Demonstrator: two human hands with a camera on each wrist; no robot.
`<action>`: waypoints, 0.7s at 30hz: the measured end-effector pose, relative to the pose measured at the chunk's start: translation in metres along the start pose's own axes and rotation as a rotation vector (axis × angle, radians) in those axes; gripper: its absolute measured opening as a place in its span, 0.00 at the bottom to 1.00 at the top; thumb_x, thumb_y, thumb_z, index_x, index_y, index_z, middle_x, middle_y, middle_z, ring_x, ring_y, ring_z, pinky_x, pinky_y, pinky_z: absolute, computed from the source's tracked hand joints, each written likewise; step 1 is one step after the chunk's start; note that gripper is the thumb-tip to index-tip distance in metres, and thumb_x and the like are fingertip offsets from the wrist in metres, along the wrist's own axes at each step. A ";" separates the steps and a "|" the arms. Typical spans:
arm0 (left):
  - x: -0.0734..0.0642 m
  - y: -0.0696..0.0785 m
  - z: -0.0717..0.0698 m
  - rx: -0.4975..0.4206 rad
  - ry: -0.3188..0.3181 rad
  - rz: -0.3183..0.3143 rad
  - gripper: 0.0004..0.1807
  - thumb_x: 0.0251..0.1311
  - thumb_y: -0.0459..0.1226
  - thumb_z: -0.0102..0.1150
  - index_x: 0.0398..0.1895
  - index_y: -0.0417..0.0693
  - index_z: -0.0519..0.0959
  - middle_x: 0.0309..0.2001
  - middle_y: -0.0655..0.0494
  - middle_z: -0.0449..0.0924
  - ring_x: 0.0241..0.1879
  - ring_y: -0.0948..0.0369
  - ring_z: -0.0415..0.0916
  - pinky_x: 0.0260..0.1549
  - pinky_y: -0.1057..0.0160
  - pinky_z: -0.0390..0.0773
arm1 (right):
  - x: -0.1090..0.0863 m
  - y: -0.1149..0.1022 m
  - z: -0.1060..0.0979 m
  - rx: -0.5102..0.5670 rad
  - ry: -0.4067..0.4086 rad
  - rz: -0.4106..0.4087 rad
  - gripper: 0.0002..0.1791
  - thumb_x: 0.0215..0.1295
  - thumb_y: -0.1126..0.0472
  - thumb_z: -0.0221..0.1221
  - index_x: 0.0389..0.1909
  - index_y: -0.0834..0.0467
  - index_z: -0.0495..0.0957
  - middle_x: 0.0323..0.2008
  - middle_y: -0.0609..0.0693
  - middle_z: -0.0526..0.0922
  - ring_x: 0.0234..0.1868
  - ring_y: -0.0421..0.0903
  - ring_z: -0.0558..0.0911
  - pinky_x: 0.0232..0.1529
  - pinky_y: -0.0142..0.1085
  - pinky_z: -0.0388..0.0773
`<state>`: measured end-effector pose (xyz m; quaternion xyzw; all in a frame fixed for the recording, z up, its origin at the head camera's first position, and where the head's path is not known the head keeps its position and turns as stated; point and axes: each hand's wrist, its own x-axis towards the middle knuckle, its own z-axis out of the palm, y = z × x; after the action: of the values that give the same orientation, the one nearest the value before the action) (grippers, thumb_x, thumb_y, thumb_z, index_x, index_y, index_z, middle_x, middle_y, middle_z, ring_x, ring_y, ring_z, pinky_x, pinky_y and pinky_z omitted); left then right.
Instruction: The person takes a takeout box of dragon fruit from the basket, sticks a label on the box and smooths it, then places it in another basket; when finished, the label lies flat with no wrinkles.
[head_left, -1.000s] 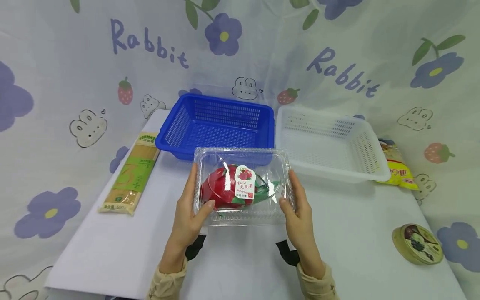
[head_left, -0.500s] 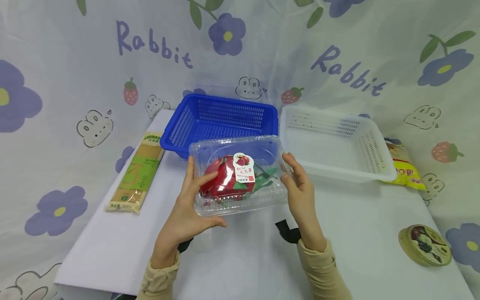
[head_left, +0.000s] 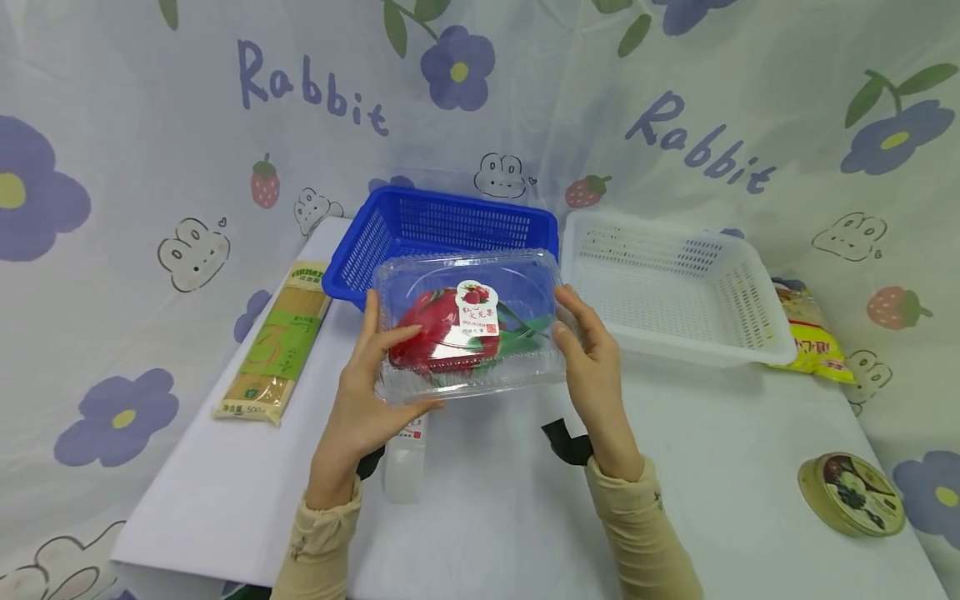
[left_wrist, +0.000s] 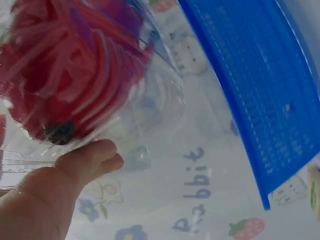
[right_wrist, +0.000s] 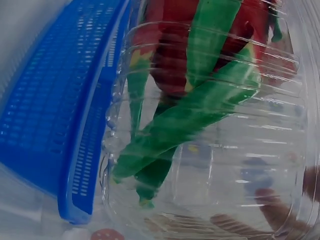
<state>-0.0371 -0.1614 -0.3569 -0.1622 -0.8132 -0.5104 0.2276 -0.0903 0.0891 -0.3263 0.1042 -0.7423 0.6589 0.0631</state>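
A clear plastic clamshell box (head_left: 525, 279) is held up between both hands, tilted, its far part overlapping the blue basket in the head view. Inside lies a red dragon fruit (head_left: 431, 329) with green scales (right_wrist: 200, 110), under a white printed label (head_left: 477, 308). My left hand (head_left: 360, 400) grips the box's left end, a finger lying over the lid and the thumb along the near bottom edge. At the other end my right hand (head_left: 592, 367) grips the side, fingertips on the edge. Part of that hand shows through the plastic in the right wrist view.
The blue basket (head_left: 356, 250) stands at the back beside a white basket (head_left: 675, 337). A pack of noodles (head_left: 277, 342) lies to the left. A yellow bag (head_left: 813, 342) and a round tin (head_left: 855, 493) are on the right. A pale strip (head_left: 405, 471) lies below the left hand.
The box has risen, tilted and moved away from me toward the blue basket. My left thumb has gone from the lid to the near bottom edge. The pale strip has come into view.
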 end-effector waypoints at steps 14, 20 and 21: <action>0.040 -0.036 -0.007 -0.371 0.166 -0.005 0.27 0.42 0.28 0.75 0.48 0.39 0.75 0.77 0.45 0.48 0.76 0.44 0.46 0.66 0.71 0.63 | 0.018 -0.005 0.016 0.001 -0.033 -0.203 0.25 0.72 0.66 0.49 0.70 0.62 0.62 0.74 0.56 0.59 0.75 0.49 0.60 0.73 0.46 0.60; 0.064 -0.045 -0.014 -0.345 0.172 -0.018 0.28 0.41 0.21 0.72 0.48 0.30 0.71 0.77 0.47 0.50 0.77 0.52 0.46 0.67 0.68 0.64 | 0.018 0.000 0.020 -0.087 0.003 -0.245 0.29 0.72 0.67 0.50 0.72 0.62 0.58 0.73 0.56 0.61 0.71 0.57 0.65 0.67 0.49 0.69; 0.068 -0.046 -0.015 -0.329 0.170 -0.036 0.28 0.41 0.19 0.71 0.49 0.30 0.71 0.77 0.48 0.50 0.77 0.52 0.47 0.67 0.67 0.64 | 0.018 0.002 0.021 -0.100 0.010 -0.250 0.29 0.72 0.66 0.50 0.72 0.62 0.57 0.73 0.56 0.61 0.71 0.58 0.66 0.66 0.49 0.70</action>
<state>-0.1139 -0.1920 -0.3498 -0.1388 -0.6995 -0.6523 0.2569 -0.1074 0.0670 -0.3263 0.1892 -0.7551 0.6086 0.1537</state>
